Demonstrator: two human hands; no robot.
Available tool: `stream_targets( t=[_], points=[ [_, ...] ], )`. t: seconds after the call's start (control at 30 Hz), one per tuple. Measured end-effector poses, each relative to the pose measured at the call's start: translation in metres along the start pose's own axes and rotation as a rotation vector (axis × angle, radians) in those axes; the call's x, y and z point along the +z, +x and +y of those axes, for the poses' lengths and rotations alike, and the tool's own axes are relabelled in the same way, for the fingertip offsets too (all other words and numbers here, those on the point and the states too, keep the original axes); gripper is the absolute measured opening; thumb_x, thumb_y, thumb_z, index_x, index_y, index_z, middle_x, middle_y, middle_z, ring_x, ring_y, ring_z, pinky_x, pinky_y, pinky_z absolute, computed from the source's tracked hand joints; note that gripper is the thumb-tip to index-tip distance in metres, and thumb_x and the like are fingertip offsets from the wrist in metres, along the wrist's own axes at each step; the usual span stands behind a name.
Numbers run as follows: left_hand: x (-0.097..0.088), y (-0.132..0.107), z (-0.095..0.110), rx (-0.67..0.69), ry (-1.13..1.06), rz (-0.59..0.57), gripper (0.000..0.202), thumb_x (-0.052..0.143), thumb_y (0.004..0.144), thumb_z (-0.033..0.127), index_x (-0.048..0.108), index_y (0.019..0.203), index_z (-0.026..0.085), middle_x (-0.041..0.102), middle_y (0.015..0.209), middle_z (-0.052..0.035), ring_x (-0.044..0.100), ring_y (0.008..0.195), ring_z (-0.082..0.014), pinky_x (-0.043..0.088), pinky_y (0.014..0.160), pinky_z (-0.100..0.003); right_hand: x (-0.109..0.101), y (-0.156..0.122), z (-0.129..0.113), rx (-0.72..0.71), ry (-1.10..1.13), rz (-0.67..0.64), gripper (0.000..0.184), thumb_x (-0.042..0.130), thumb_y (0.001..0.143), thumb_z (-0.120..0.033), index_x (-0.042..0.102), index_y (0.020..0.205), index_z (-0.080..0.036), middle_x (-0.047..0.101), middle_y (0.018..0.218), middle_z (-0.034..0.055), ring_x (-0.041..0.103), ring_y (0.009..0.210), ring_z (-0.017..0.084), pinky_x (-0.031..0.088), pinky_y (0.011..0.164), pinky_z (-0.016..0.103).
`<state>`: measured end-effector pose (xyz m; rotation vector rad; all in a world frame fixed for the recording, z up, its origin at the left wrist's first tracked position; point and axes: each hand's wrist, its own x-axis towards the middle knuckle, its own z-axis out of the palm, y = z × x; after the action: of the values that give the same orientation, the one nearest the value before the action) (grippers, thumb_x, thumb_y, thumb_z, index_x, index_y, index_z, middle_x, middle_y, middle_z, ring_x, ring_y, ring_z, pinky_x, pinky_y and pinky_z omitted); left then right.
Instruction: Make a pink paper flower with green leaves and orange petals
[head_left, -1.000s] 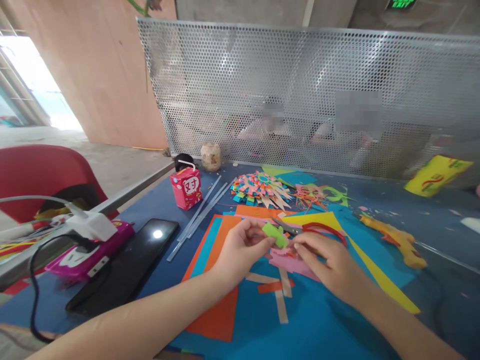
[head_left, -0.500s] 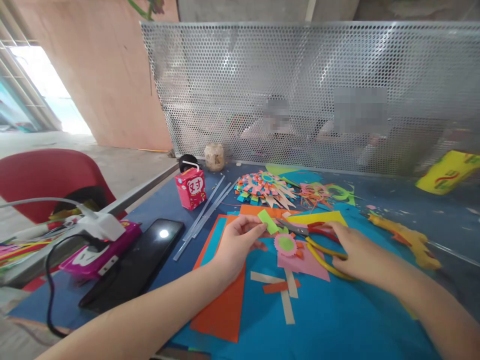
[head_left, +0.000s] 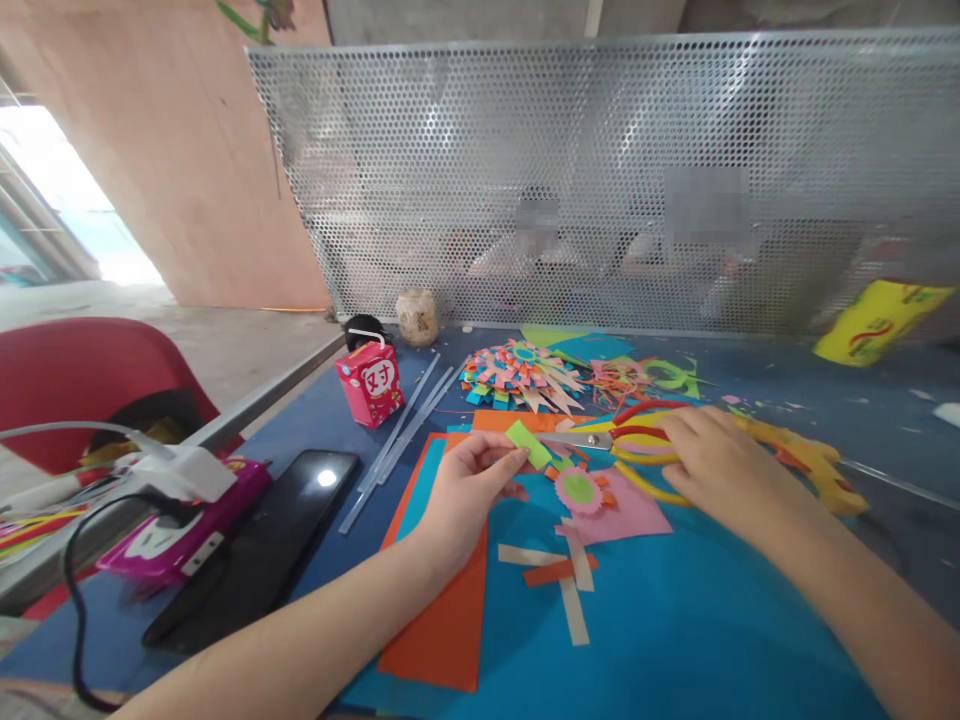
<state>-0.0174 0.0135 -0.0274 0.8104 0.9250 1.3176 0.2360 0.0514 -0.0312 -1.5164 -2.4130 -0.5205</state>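
Note:
My left hand [head_left: 466, 490] pinches a small green paper strip [head_left: 528, 444] between thumb and fingers, held just above the table. My right hand [head_left: 712, 463] grips the red and yellow handles of the scissors [head_left: 600, 440], whose blades point left toward the strip. Below the strip lies a pink paper flower with a green centre [head_left: 578, 489] on a pink sheet [head_left: 626, 514]. Blue [head_left: 645, 640] and orange [head_left: 442, 620] paper sheets lie under both hands.
A black phone [head_left: 262, 545], a pink box with white charger [head_left: 180, 500] and a red drink carton [head_left: 369, 383] sit at left. Clear sticks [head_left: 401, 425], a paper fan pile [head_left: 517, 375], a yellow glue gun [head_left: 810, 465] and a metal mesh screen [head_left: 600, 180] lie beyond.
My right hand left the pink paper, moved right to the scissors, took hold of them and lifted them. My left hand kept the green strip.

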Motion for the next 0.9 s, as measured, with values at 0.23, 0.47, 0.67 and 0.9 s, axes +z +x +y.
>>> stream_targets(
  t=[0.23, 0.47, 0.67, 0.9],
  points=[
    [-0.001, -0.001, 0.002, 0.046, 0.000, -0.001, 0.024, 0.075, 0.063, 0.025, 0.055, 0.070, 0.014, 0.066, 0.066, -0.0017, 0.067, 0.072, -0.0165, 0.048, 0.049, -0.018, -0.008, -0.003, -0.005, 0.263, 0.121, 0.037, 0.020, 0.037, 0.078, -0.020, 0.042, 0.097, -0.017, 0.061, 0.091, 0.0179, 0.061, 0.085, 0.031, 0.047, 0.068, 0.039],
    [0.004, -0.009, 0.007, 0.249, 0.025, -0.052, 0.019, 0.066, 0.074, 0.023, 0.048, 0.070, 0.017, 0.061, 0.063, 0.0014, 0.068, 0.069, -0.0184, 0.049, 0.045, -0.021, -0.027, -0.016, -0.033, 0.304, 0.465, -0.033, 0.023, 0.050, 0.074, -0.038, 0.035, 0.087, -0.027, 0.059, 0.071, 0.0013, 0.058, 0.058, 0.019, 0.047, 0.047, 0.028],
    [0.007, -0.019, 0.011, 0.322, -0.041, -0.055, 0.025, 0.070, 0.067, 0.014, 0.047, 0.073, 0.018, 0.061, 0.059, 0.0037, 0.063, 0.052, -0.0136, 0.051, 0.043, -0.023, -0.024, -0.025, -0.044, 0.237, 0.526, -0.085, 0.034, 0.061, 0.063, -0.043, 0.046, 0.091, -0.030, 0.066, 0.095, 0.0071, 0.065, 0.081, 0.027, 0.056, 0.056, 0.032],
    [0.007, -0.020, 0.013, 0.313, -0.101, -0.102, 0.018, 0.069, 0.069, 0.013, 0.051, 0.068, 0.017, 0.065, 0.061, 0.0006, 0.068, 0.066, -0.0185, 0.052, 0.042, -0.021, -0.017, -0.033, -0.042, 0.151, 0.505, -0.087, 0.032, 0.052, 0.072, -0.039, 0.050, 0.104, -0.032, 0.068, 0.102, 0.0083, 0.066, 0.088, 0.029, 0.058, 0.054, 0.030]
  ],
)
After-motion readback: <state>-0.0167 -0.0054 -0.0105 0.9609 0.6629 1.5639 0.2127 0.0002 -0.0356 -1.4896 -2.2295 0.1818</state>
